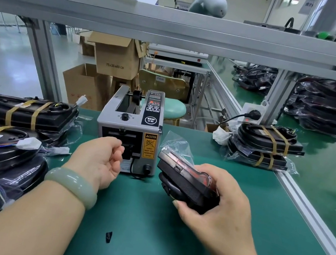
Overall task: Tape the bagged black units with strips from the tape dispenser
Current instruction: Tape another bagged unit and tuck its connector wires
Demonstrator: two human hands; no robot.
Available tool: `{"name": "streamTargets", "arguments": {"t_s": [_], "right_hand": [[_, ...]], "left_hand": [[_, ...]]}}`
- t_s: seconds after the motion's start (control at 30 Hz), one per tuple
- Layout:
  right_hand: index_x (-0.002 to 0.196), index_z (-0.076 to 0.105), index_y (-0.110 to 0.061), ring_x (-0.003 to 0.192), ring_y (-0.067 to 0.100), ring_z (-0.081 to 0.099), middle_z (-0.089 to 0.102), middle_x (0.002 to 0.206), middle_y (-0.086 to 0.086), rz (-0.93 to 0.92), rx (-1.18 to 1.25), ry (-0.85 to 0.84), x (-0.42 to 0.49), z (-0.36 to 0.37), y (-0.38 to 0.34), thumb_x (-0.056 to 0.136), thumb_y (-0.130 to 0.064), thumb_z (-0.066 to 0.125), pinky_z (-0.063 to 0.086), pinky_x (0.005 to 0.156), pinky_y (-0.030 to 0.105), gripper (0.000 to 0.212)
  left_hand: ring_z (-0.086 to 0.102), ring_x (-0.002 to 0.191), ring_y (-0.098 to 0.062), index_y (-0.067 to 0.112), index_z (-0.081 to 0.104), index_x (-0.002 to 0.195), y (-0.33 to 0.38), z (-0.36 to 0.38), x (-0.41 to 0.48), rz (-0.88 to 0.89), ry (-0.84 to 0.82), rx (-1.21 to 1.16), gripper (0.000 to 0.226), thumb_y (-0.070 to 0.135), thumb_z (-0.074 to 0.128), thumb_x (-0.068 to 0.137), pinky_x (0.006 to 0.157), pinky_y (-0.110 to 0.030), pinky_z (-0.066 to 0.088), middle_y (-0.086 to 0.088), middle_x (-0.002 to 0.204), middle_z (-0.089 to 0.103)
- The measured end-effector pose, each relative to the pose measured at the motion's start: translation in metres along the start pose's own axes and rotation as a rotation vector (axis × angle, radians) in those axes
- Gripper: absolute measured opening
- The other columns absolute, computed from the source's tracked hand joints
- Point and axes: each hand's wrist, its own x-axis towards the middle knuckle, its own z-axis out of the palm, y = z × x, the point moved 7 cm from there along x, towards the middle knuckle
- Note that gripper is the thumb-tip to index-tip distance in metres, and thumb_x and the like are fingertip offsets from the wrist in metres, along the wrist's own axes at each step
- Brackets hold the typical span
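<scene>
Head: bagged black unit (185, 183) in right hand (220, 206), left hand (100, 159) apart

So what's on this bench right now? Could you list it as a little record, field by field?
left hand: by the front slot of the tape dispenser, fingers curled; strip not discernible
right hand: grips a bagged black unit, no tape visible on it
tape dispenser: centre of the green mat
left stack: units bound with tan tape
right stack: likewise taped

one tape dispenser (129, 130); four taped units (29, 111) showing, two left, two right; one bagged unit (185, 183); one bracelet (72, 185)
</scene>
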Motion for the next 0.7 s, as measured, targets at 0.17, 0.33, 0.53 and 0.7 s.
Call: {"name": "streamTargets", "arguments": {"t_s": [0.17,0.33,0.53,0.7], "right_hand": [[0.102,0.054,-0.035,0.088,0.003,0.058,0.06,0.1,-0.023,-0.004,0.007,0.007,0.0,-0.001,0.0,0.052,-0.027,0.078,0.043,0.08,0.012,0.056],[0.103,0.054,-0.037,0.09,0.006,0.059,0.06,0.099,-0.024,0.005,0.009,0.001,-0.001,-0.001,0.0,0.052,-0.027,0.079,0.044,0.082,0.014,0.058],[0.101,0.056,-0.041,0.094,0.008,0.062,0.064,0.1,-0.019,0.081,0.057,0.006,-0.001,-0.005,0.008,0.052,-0.027,0.081,0.047,0.084,0.02,0.057],[0.098,0.056,-0.037,0.089,-0.001,0.06,0.064,0.097,-0.022,0.189,0.085,0.069,-0.002,-0.006,0.014,0.048,-0.031,0.08,0.04,0.079,0.004,0.055]], "left_hand": [[0.045,0.046,-0.001,0.017,0.056,0.076,0.003,0.0,0.004,0.056,0.101,0.037,0.015,0.021,0.061,0.09,0.035,-0.01,0.033,0.005,0.064,0.056],[0.046,0.05,-0.002,0.017,0.055,0.076,-0.001,0.0,0.006,0.102,0.199,0.021,0.015,0.021,0.06,0.09,0.042,-0.017,0.033,0.005,0.066,0.056],[0.042,0.037,-0.001,0.019,0.053,0.074,-0.013,-0.003,-0.008,0.066,0.012,-0.095,0.016,0.019,0.057,0.09,0.035,-0.012,0.031,0.008,0.054,0.053],[0.042,0.032,-0.001,0.019,0.054,0.074,-0.012,-0.015,-0.015,0.077,-0.036,-0.106,0.018,0.019,0.062,0.09,0.034,-0.01,0.031,0.008,0.046,0.053]]}}
